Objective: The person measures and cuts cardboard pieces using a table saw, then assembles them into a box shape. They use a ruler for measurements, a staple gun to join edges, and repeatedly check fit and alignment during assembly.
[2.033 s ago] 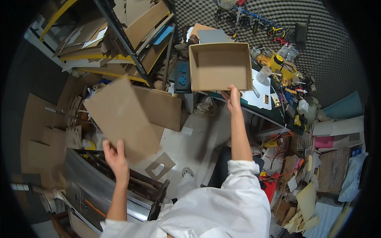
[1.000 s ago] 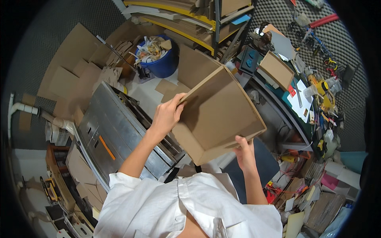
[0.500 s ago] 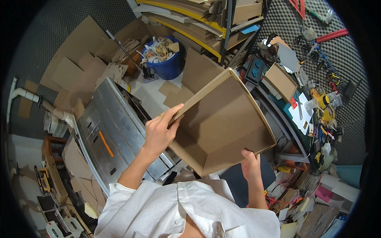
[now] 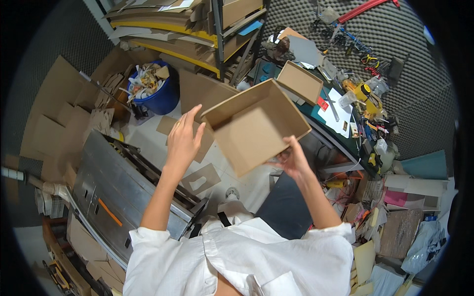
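1. Grey sheet-metal cabinet with an orange strip [image 4: 111, 197], at the person's left, apart from both hands.

2. Round blue plastic bin [image 4: 163, 98], filled with pale scraps, on the floor beyond the cabinet.

3. Left hand [image 4: 182, 140]: raised, thumb and fingers apart, closing on nothing. Fingertips just beside the box's left corner; contact cannot be told.

4. Flat brown cardboard offcut with a cut-out hole [image 4: 210, 173], on the pale floor, below the box in view.

5. Open-topped rectangular box of brown cardboard [image 4: 252, 133]: held in the air before the person, between the hands, slightly blurred. Hazard, as judged: support appears to come from one edge alone, so the far end could dip or the box twist if the right thumb eased; a hard pinch could crease the wall. Orientation: opening faces up toward the wearer, tilted, interior showing; the long axis appears to run from lower left to upper right.

6. Right hand [image 4: 295, 160]: clamped on the box's near right corner, thumb over the rim, fingers partly hidden beneath.

7. Shallow brown cardboard box [image 4: 302, 81], on the bench, well clear of both hands.

8. Dark green-topped workbench [image 4: 351, 147], bearing papers and small tools, far right.
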`<state>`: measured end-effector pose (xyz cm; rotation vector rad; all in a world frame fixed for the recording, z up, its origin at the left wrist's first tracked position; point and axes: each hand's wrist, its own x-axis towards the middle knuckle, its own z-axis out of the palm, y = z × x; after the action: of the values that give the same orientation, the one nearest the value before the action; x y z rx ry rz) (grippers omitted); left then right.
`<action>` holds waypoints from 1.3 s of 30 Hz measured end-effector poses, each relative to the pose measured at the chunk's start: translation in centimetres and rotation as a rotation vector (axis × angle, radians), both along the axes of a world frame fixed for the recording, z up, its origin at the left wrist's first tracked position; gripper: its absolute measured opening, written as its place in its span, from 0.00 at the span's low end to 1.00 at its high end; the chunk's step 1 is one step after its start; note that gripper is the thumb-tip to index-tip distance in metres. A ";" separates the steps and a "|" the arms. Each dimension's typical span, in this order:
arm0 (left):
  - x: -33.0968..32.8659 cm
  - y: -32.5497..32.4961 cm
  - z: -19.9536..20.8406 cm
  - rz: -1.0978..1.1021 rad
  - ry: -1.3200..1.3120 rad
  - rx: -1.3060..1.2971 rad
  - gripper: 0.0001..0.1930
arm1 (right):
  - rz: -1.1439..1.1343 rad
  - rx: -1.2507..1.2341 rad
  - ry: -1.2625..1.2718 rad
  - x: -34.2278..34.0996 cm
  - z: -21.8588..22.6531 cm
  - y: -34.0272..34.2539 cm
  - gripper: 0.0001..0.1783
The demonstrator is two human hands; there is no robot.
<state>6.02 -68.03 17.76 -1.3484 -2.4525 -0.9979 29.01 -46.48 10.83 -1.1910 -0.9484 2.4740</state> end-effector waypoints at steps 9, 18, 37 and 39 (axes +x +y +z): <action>4.8 -7.6 -9.3 0.043 -0.542 -0.209 0.14 | -0.430 0.078 0.089 -7.3 -6.4 22.6 0.43; 10.7 -28.1 -20.0 0.623 -0.691 -0.160 0.12 | -0.671 -0.289 0.112 -11.0 -14.5 35.8 0.31; 25.6 -84.8 -28.2 1.825 -0.585 -0.234 0.34 | 0.743 -0.209 -0.121 -14.8 -25.9 -2.7 0.20; 23.2 -86.2 -27.7 1.770 -0.587 -0.202 0.50 | 0.724 -0.083 -0.265 -14.3 -24.9 -11.8 0.21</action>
<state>29.23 -154.19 -9.93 1.3193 -2.6694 -0.5331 14.74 -58.32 -14.05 -1.4151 -1.5966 2.9520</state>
